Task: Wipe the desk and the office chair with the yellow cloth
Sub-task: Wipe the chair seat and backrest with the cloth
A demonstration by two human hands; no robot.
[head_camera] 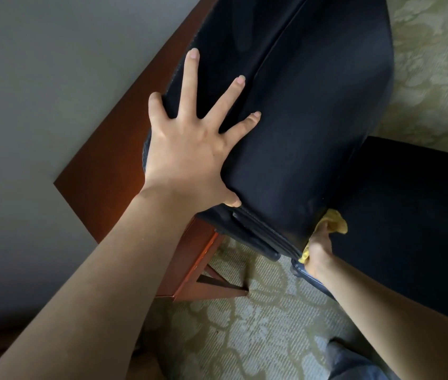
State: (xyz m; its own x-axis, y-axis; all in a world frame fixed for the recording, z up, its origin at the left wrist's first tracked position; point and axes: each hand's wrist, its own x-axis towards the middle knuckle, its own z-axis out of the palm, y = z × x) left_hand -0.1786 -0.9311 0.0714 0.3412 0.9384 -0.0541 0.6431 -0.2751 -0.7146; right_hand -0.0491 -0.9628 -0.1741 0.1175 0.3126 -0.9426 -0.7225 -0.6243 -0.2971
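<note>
The black office chair fills the middle and right, its backrest towards me and its seat at the right. My left hand lies flat on the backrest with fingers spread wide. My right hand grips the yellow cloth low in the gap between backrest and seat; most of that hand is hidden behind the chair. The reddish-brown wooden desk stands to the left of the chair, against the wall.
A grey wall runs along the left behind the desk. Patterned beige carpet covers the floor below and at the upper right. The desk's leg brace reaches onto the carpet. A denim-clad leg shows at the bottom right.
</note>
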